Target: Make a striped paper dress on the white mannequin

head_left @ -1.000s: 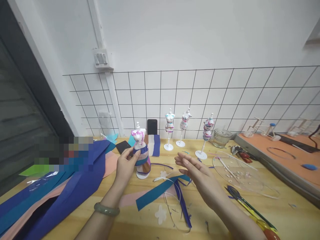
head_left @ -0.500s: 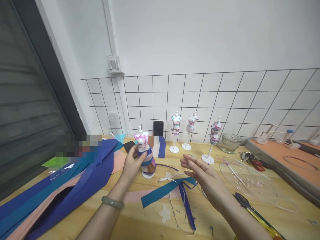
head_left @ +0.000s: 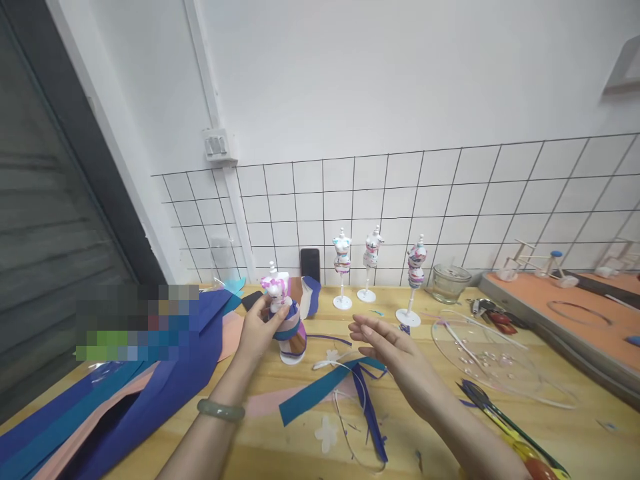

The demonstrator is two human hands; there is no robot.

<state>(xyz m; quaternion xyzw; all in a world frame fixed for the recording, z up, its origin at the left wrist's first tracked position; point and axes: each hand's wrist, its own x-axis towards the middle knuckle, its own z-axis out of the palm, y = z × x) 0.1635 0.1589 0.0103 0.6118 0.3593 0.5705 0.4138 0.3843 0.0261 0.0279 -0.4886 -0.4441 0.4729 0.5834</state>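
My left hand [head_left: 260,327], a jade-green bangle [head_left: 221,410] on its wrist, is closed around the waist of a small dress-form mannequin [head_left: 276,283]. The bust is white with pink-purple patches; bands of blue, mauve, teal and brown wrap it below, above a round white base. My right hand [head_left: 383,341] hangs over the table with its fingers stretched out and nothing in it. Between my hands lie a teal strip [head_left: 313,398], a dark blue strip [head_left: 369,417], a thin white cord [head_left: 345,427] and a white flower-shaped cutout [head_left: 327,435].
Several more mannequins [head_left: 343,267] stand near the tiled wall, beside a glass bowl [head_left: 450,283]. A phone [head_left: 310,265] leans there. Scissors [head_left: 493,410] and a clear round tray [head_left: 480,360] lie right, near an orange-topped box [head_left: 560,313]. Blue sheets [head_left: 190,360] cover the left.
The view has shifted slightly, so the things on the table appear a little further left. My left hand still holds the mannequin; my right hand stays open over the table.
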